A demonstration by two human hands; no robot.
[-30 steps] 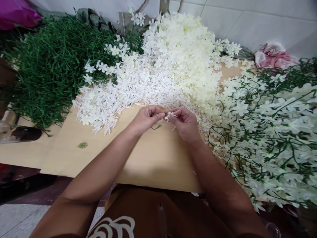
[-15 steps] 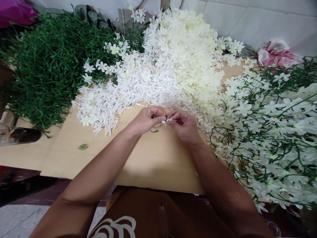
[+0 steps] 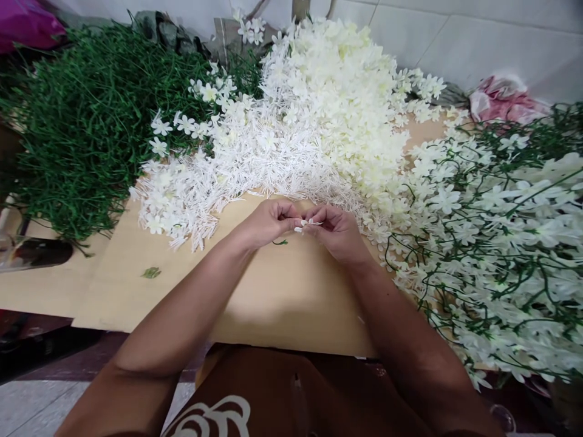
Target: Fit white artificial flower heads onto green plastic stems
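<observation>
My left hand point(image 3: 276, 220) and my right hand point(image 3: 336, 230) meet above the cardboard, fingertips nearly touching. Pinched in my right hand is a small white artificial flower piece point(image 3: 306, 226) with thin white strands. My left fingers are closed on a green plastic stem point(image 3: 280, 243), whose curved end hangs below them; their exact grip on it is partly hidden. Just beyond both hands lies a heap of white stringy stamens point(image 3: 282, 161). Behind it rises a pile of cream-white artificial petals point(image 3: 346, 91).
Green plastic stems point(image 3: 91, 115) are heaped at left. Stemmed white flowers point(image 3: 510, 243) cover the right side. A cardboard sheet point(image 3: 291, 303) lies under my arms, with a small green scrap point(image 3: 151, 272) on it. A dark-filled clear cup point(image 3: 40, 252) lies at the left edge.
Both hands stay together in almost the same place. The white flower piece between the fingertips has turned slightly, and the view has shifted a little.
</observation>
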